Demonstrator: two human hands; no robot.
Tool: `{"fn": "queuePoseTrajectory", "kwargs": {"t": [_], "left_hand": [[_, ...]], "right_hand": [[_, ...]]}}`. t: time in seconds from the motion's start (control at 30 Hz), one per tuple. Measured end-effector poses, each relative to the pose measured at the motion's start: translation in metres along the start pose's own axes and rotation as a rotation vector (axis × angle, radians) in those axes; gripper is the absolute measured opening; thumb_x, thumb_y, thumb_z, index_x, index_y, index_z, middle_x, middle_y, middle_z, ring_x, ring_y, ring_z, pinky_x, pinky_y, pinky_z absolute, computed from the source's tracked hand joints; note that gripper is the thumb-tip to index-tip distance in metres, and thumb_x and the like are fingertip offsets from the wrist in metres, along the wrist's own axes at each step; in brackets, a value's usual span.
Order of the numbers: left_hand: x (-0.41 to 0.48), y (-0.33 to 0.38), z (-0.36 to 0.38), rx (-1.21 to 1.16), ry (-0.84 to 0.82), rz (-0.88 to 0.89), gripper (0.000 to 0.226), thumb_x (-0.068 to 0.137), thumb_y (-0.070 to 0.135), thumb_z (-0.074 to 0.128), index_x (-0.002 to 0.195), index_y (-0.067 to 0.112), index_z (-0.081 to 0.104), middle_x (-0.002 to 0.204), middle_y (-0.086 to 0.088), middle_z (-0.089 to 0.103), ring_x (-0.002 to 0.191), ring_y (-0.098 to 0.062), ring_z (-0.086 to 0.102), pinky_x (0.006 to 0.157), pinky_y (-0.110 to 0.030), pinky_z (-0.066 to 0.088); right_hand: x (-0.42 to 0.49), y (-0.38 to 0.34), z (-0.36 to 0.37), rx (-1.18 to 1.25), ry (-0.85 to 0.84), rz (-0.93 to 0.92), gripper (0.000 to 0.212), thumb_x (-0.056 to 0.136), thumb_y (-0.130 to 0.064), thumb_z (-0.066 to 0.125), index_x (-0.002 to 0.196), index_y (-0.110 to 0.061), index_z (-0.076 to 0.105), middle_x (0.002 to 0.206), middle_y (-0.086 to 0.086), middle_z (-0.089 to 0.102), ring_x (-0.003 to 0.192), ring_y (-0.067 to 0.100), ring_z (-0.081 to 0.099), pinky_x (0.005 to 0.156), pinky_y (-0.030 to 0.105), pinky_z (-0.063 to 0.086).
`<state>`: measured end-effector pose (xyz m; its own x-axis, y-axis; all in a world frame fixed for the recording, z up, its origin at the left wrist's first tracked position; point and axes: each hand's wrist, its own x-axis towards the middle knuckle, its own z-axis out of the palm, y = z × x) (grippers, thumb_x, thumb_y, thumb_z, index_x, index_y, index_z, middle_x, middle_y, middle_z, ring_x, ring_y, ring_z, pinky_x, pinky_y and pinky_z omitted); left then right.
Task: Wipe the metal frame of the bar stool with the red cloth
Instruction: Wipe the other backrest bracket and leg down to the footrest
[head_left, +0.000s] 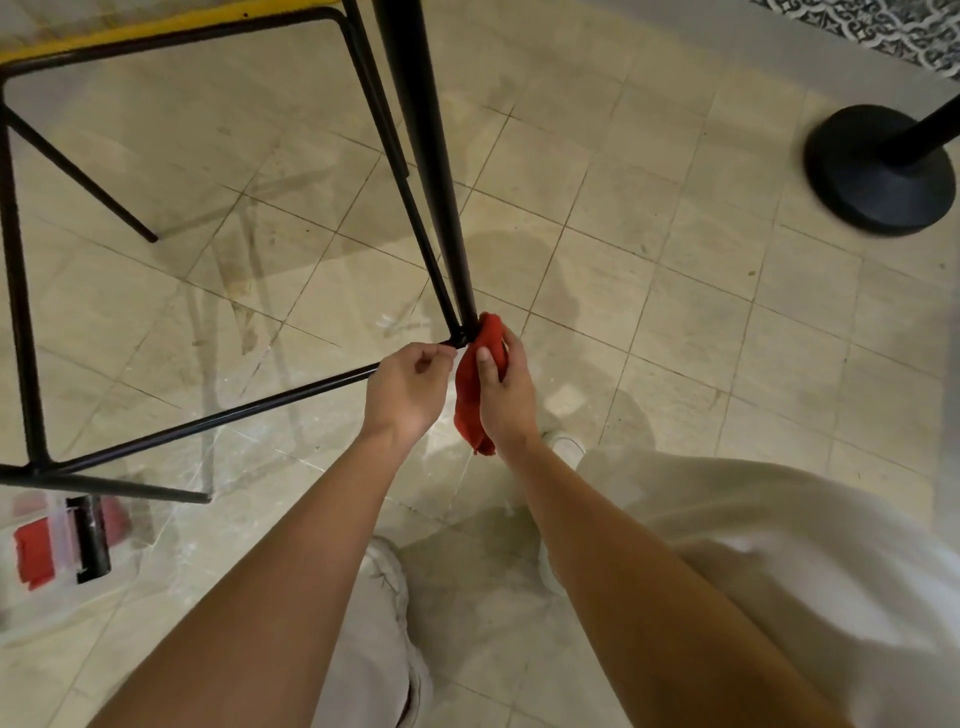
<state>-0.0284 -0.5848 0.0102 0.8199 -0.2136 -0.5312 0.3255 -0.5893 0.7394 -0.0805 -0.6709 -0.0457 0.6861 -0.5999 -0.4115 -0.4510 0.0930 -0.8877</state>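
The red cloth (467, 402) is being pressed against the low corner joint of the bar stool's black metal frame (402, 187), at the foot of a thick black post (421, 130). The right hand (506, 389) is gripping it, thumb across the fabric. The left hand (405, 387) is curling its fingers round the footrest rail (208, 418) just beside the joint. A round black stand base (878, 171) is sitting well apart on the tiled floor (675, 291).

left hand (404, 391) curled closed; right hand (503, 391) gripping, both reaching downward.
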Motion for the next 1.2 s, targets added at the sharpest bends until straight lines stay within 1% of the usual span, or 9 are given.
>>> {"fn": "queuePoseTrajectory", "kwargs": {"t": [0.1, 0.2, 0.3, 0.37, 0.47, 0.7, 0.97, 1.13, 1.2], "left_hand": [[-0.002, -0.003, 0.002, 0.065, 0.003, -0.001, 0.024, 0.095, 0.028, 0.048, 0.106, 0.021, 0.069, 0.106, 0.004, 0.068, 0.103, -0.015, 0.061, 0.09, -0.026, 0.044], [-0.002, -0.011, 0.004, 0.116, -0.033, -0.038, 0.026, 0.096, 0.029, 0.046, 0.109, 0.022, 0.068, 0.104, 0.008, 0.065, 0.107, -0.013, 0.058, 0.086, -0.021, 0.039], [0.003, -0.019, 0.009, 0.119, -0.054, -0.086, 0.029, 0.096, 0.029, 0.046, 0.117, 0.022, 0.065, 0.119, 0.006, 0.064, 0.114, -0.015, 0.056, 0.092, -0.023, 0.04], [0.01, -0.022, 0.013, 0.076, -0.049, -0.111, 0.03, 0.096, 0.028, 0.045, 0.118, 0.023, 0.064, 0.122, 0.004, 0.064, 0.115, -0.018, 0.057, 0.101, -0.031, 0.043], [0.019, -0.024, 0.02, -0.015, -0.039, -0.142, 0.031, 0.096, 0.028, 0.043, 0.119, 0.024, 0.064, 0.124, 0.001, 0.063, 0.116, -0.021, 0.057, 0.104, -0.041, 0.043], [0.036, -0.034, 0.036, -0.065, -0.039, -0.163, 0.028, 0.096, 0.026, 0.045, 0.117, 0.024, 0.063, 0.123, 0.001, 0.063, 0.114, -0.02, 0.058, 0.104, -0.042, 0.044], [0.048, -0.043, 0.049, -0.069, -0.054, -0.208, 0.031, 0.095, 0.033, 0.043, 0.117, 0.024, 0.063, 0.12, 0.002, 0.066, 0.114, -0.02, 0.059, 0.103, -0.044, 0.044], [0.057, -0.05, 0.057, -0.092, -0.02, -0.241, 0.029, 0.097, 0.031, 0.045, 0.119, 0.023, 0.061, 0.119, 0.002, 0.064, 0.113, -0.021, 0.058, 0.103, -0.044, 0.044], [0.06, -0.053, 0.061, -0.111, -0.003, -0.248, 0.028, 0.097, 0.031, 0.045, 0.119, 0.023, 0.061, 0.116, 0.001, 0.064, 0.112, -0.021, 0.058, 0.103, -0.044, 0.044]], "right_hand": [[-0.003, -0.007, -0.001, 0.086, 0.018, -0.008, 0.031, 0.099, -0.031, 0.043, 0.129, -0.028, 0.037, 0.107, 0.002, 0.058, 0.088, 0.016, 0.06, 0.075, 0.03, 0.051], [-0.003, -0.009, 0.0, 0.086, -0.001, 0.005, 0.028, 0.098, -0.033, 0.044, 0.126, -0.027, 0.044, 0.103, 0.001, 0.06, 0.082, 0.009, 0.056, 0.07, 0.026, 0.046], [0.0, -0.005, -0.001, 0.092, 0.026, 0.017, 0.03, 0.098, -0.032, 0.046, 0.127, -0.029, 0.05, 0.106, -0.006, 0.059, 0.091, 0.008, 0.056, 0.079, 0.025, 0.049], [0.004, 0.0, -0.001, 0.075, 0.018, 0.034, 0.033, 0.098, -0.033, 0.044, 0.131, -0.031, 0.049, 0.11, -0.009, 0.057, 0.099, 0.012, 0.056, 0.087, 0.029, 0.049], [0.01, 0.011, 0.0, 0.025, 0.008, 0.074, 0.037, 0.1, -0.035, 0.04, 0.135, -0.029, 0.046, 0.115, -0.008, 0.057, 0.106, 0.016, 0.055, 0.092, 0.035, 0.048], [0.029, 0.031, -0.004, -0.074, -0.045, 0.176, 0.039, 0.101, -0.036, 0.035, 0.138, -0.027, 0.044, 0.12, 0.002, 0.06, 0.1, 0.016, 0.053, 0.086, 0.029, 0.043], [0.025, 0.033, -0.001, 0.13, 0.035, 0.02, 0.032, 0.098, -0.028, 0.047, 0.127, -0.02, 0.058, 0.101, -0.008, 0.063, 0.093, 0.01, 0.06, 0.086, 0.028, 0.051], [0.033, 0.049, 0.003, 0.079, 0.007, 0.132, 0.035, 0.1, -0.032, 0.038, 0.131, -0.025, 0.053, 0.104, -0.008, 0.06, 0.095, 0.011, 0.055, 0.078, 0.018, 0.043], [0.041, 0.057, 0.003, 0.018, -0.024, 0.201, 0.036, 0.102, -0.033, 0.033, 0.133, -0.024, 0.049, 0.108, -0.001, 0.06, 0.097, 0.016, 0.054, 0.08, 0.024, 0.041]]}}
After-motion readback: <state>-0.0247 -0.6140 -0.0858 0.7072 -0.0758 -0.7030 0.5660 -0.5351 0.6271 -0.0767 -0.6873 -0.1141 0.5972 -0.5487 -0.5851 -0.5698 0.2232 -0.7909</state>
